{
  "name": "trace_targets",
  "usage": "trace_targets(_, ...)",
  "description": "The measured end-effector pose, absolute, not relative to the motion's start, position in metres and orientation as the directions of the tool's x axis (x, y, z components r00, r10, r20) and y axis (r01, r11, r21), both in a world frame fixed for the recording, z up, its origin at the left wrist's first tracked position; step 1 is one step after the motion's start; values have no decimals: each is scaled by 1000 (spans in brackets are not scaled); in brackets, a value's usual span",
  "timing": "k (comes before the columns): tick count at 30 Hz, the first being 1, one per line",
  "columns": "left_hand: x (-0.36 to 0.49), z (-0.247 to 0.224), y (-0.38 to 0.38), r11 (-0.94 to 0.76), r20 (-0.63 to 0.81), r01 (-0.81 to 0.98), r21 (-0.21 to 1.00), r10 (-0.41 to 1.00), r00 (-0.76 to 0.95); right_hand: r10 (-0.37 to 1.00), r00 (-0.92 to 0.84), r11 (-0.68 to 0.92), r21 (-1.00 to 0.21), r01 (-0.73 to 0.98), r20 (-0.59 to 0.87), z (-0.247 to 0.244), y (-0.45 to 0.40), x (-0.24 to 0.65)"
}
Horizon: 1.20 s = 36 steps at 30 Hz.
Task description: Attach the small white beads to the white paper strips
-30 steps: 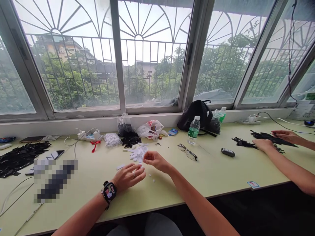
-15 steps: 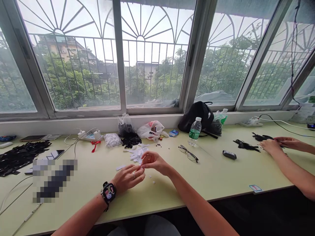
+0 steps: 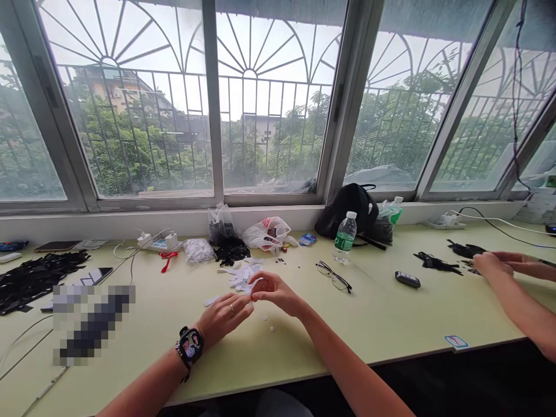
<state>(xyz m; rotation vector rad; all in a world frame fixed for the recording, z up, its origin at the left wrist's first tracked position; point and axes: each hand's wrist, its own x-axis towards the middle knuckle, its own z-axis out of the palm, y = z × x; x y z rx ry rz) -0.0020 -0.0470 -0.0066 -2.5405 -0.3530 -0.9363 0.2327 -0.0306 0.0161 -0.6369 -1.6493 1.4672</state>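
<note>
My left hand (image 3: pixel 226 317), with a ring and a black watch (image 3: pixel 190 346) on the wrist, hovers over the table with its fingers closed. The fingertips of my right hand (image 3: pixel 273 294) meet it in a pinch. Whatever lies between them is too small and too covered to name. Just beyond my fingers is a pile of white fabric strips (image 3: pixel 241 273), with a single white strip (image 3: pixel 212 301) beside my left hand. Two small white buttons (image 3: pixel 272 329) lie on the table to the right of my fingers.
Eyeglasses (image 3: pixel 333 277), a water bottle (image 3: pixel 345 237) and a black key fob (image 3: pixel 407 280) stand or lie to the right. Black strips (image 3: pixel 39 281) cover the far left. Plastic bags (image 3: pixel 267 233) line the window sill. At right, another person's hands (image 3: pixel 493 267) work at black strips.
My hands stay pinched together, with only a slight shift of the fingers. The other person's hands have moved a little right, and small dark pieces now show beside them.
</note>
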Motion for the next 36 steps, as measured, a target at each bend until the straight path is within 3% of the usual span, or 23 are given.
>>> trace_targets(6,-5,-11,-42,-888,735,433,-152,192,650,815,-511,210,-961,-180,274,15,-30,229)
trace_targets(13,-5,-12,-37,-856,794,517,-6,311,523,846,-478,121,-958,-262,237,10,-31,220)
trace_targets(24,8,-23,-29,-772,730,510,379,588,347,870,-431,88,-935,-345,241,-2,-24,212)
trace_targets(30,11,-27,-26,-744,710,486,459,636,302,880,-432,20,-923,-384,198,-4,-23,207)
trace_targets(36,10,-25,-29,-727,693,472,498,661,288,906,-375,83,-952,-296,196,-8,-23,205)
